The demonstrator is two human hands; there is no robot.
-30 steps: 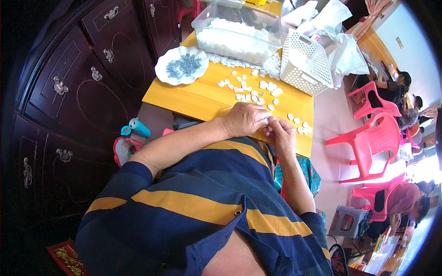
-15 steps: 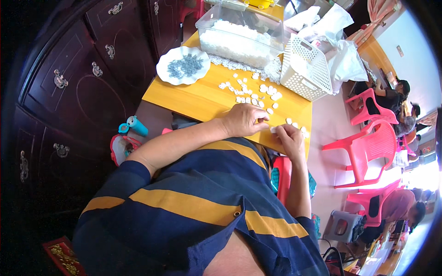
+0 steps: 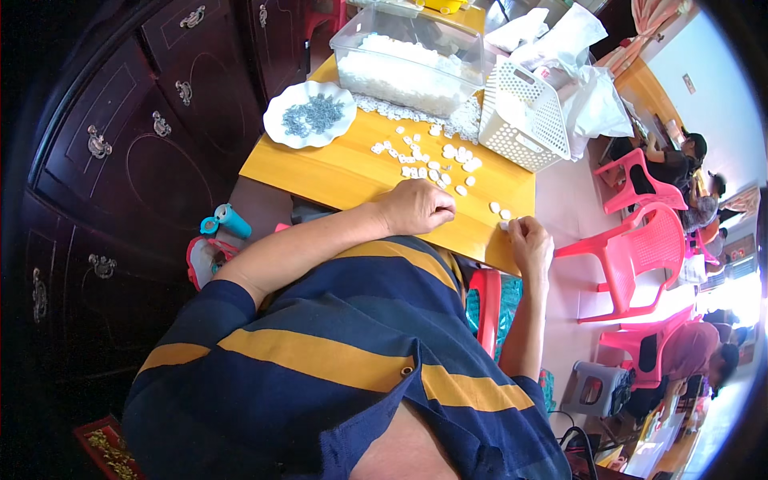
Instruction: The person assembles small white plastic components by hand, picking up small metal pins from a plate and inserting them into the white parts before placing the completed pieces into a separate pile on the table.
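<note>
My left hand (image 3: 418, 206) rests near the front edge of the yellow wooden table (image 3: 320, 172), thumb and fingers drawn together; whatever they hold is hidden. At the table's right front corner, my right hand (image 3: 531, 245) is closed, its fingertips touching or beside small white round pieces (image 3: 505, 214). Whether one is between the fingers cannot be made out. Ahead of my left hand lie several loose white discs (image 3: 461, 190) and small white square pieces with holes (image 3: 408, 172).
A scalloped white plate (image 3: 274, 120) holds small dark grey metal-looking parts (image 3: 314, 116). Behind stand a clear plastic bin (image 3: 472, 76) of white pieces and a white perforated basket (image 3: 552, 144). White bags (image 3: 596, 104), pink chairs (image 3: 640, 248) and people at work are to the right; dark cabinets (image 3: 120, 184) stand left.
My right hand has moved right, away from my left hand, to the pieces at the table's corner. The left thumb and fingers have closed together. The view has shifted slightly.
</note>
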